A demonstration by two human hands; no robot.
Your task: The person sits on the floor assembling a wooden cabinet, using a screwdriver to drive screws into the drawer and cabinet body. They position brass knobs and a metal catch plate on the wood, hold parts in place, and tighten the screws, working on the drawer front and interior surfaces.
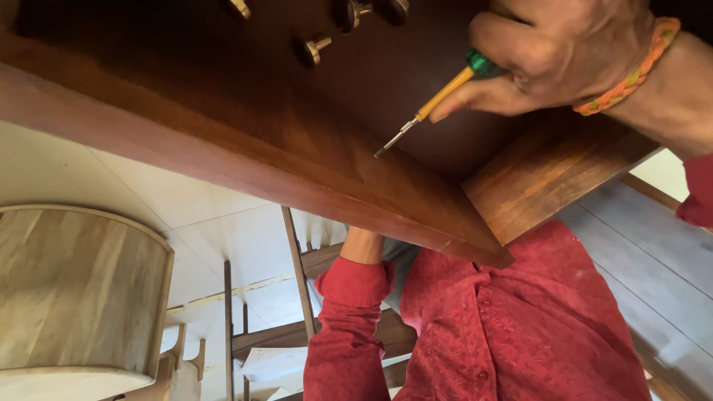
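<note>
Head view: right hand (564,56) has its grip closed around a screwdriver (438,96), green and amber handle, thin metal tip touching the dark polished wooden panel (297,141). Looks like mid screw-driving; steady pressure seems needed. Left hand is hidden under the panel, only the red sleeve (349,327) shows, so can't tell its grip. Round brass knobs (316,48) sit nearby.

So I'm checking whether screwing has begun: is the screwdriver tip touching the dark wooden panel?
Touching. The head view shows the screwdriver tip meeting the wooden panel with no visible gap, held in the right hand.
</note>
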